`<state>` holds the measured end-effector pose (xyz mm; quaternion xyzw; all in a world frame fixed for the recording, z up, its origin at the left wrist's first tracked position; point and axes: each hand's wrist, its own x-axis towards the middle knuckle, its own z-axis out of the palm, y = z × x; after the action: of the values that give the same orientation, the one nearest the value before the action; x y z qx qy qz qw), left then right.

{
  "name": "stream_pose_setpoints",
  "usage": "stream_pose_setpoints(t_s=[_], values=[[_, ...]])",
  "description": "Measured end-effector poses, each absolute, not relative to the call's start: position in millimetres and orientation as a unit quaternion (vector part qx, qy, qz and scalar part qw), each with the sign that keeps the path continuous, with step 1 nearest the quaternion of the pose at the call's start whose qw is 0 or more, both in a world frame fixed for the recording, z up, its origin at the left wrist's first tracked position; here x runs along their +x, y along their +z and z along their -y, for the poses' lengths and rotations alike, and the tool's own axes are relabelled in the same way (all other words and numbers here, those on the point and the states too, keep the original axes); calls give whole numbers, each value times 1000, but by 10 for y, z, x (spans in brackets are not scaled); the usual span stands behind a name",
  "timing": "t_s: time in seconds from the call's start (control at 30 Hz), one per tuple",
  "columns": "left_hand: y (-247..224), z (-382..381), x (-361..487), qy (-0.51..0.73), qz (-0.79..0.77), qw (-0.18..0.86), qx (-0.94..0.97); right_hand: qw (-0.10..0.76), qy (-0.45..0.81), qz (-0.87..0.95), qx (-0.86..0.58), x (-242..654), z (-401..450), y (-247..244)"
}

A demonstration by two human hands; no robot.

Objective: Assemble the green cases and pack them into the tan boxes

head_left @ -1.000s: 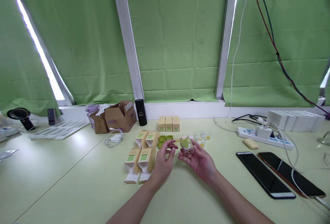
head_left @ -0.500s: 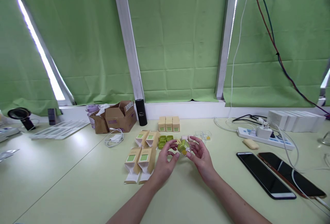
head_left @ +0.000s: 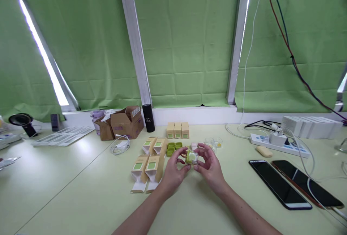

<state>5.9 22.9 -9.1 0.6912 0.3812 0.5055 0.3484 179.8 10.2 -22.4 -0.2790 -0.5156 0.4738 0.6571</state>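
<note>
A small green and clear plastic case (head_left: 192, 157) is held above the table between both hands. My left hand (head_left: 175, 170) grips its left, green side with thumb and fingers. My right hand (head_left: 210, 166) pinches its clear right side. Just behind the hands lie several small green square cups (head_left: 170, 151). Clear plastic pieces (head_left: 217, 142) rest behind my right hand, near a pale pink item (head_left: 193, 144) that is partly hidden. To the left of my left hand are several open kraft boxes (head_left: 155, 166) with green squares on them, their flaps folded out.
Three closed kraft boxes (head_left: 177, 131) stand at the back. An open cardboard carton (head_left: 127, 122), a black cylinder (head_left: 148, 118) and a white charger with cable (head_left: 120, 145) are at left. Two phones (head_left: 280, 184), a power strip (head_left: 279, 144) and white boxes (head_left: 310, 127) are at right.
The case has been turned between my fingers, so a squarer face with its clear side to the right now shows. Both hands have shifted slightly; the things on the table are unchanged.
</note>
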Motion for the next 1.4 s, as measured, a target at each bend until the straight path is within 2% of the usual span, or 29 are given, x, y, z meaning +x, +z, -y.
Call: stream_pose_setpoints(t_s=[0.23,0.53,0.8,1.4], values=[[-51,-199,53,489,-373,321,720,652,466,533,-271,1813,-119,-268],[-104,-195,37,422,-422,243,764,695,382,480,-375,1900,-226,-278],[-135,-214,38,355,-448,172,802,689,373,472,-405,1902,-244,-274],[-63,-151,50,297,-486,137,810,686,376,460,-421,1934,-249,-244]])
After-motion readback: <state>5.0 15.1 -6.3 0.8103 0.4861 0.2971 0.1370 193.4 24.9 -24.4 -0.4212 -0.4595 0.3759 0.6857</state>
